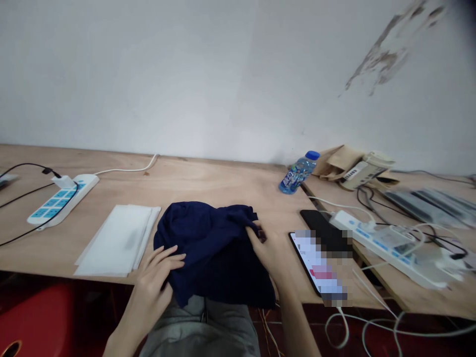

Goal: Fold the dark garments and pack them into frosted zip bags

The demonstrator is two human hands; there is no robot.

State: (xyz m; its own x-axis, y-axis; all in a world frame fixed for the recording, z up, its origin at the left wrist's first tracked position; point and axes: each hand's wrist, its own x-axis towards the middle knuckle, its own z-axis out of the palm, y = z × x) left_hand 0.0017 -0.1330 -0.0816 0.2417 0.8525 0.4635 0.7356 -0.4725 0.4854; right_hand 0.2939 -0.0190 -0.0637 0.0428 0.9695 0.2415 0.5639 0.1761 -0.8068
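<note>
A crumpled navy blue cloth (215, 248), perhaps a garment, lies on the table and hangs over its front edge above my lap. My left hand (158, 275) rests on the cloth's left side with its fingers stretched out and slightly apart. At the upper right edge of the cloth, my right hand (266, 245) has its thumb on top and its fingers curled around the fabric, partly hidden. Left of the cloth lies a small stack of flat white translucent bags or sheets (115, 240).
A blue-capped bottle (299, 173) stands behind to the right. Nearer are a lit phone (312, 263), a black flat device (322, 230) and a white power strip (386, 253) with cables. Another power strip (65, 198) lies left. A red chair (37, 322) is lower left.
</note>
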